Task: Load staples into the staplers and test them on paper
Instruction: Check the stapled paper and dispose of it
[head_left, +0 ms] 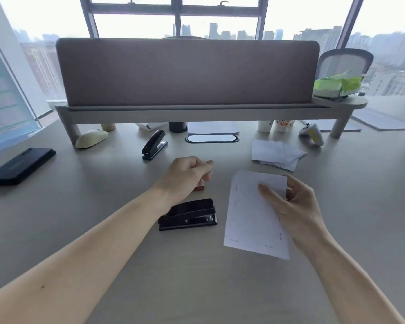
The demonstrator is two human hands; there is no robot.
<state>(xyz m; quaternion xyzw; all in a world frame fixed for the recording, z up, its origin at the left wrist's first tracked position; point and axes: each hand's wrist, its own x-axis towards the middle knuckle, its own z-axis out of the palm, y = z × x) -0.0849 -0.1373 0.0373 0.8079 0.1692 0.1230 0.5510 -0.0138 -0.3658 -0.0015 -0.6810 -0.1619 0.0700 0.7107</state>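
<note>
Office, high-rise. Grey worktop (56, 218) with a fabric privacy divider (187, 71) on a raised shelf (197, 112). Behind it, floor-to-ceiling windows (136, 22) over a hazy city skyline. Mesh office chair back (344, 60) at right. Desk clutter fits: two black staplers (155, 144) (188, 215), loose paper sheets (277, 154), computer mouse (91, 138), phone (21, 166), cable grommet (212, 138) set in the worktop, cups (276, 126) under the shelf, pack of tissues (337, 85) on the shelf end. Monitor edge (2, 94) at far left.
</note>
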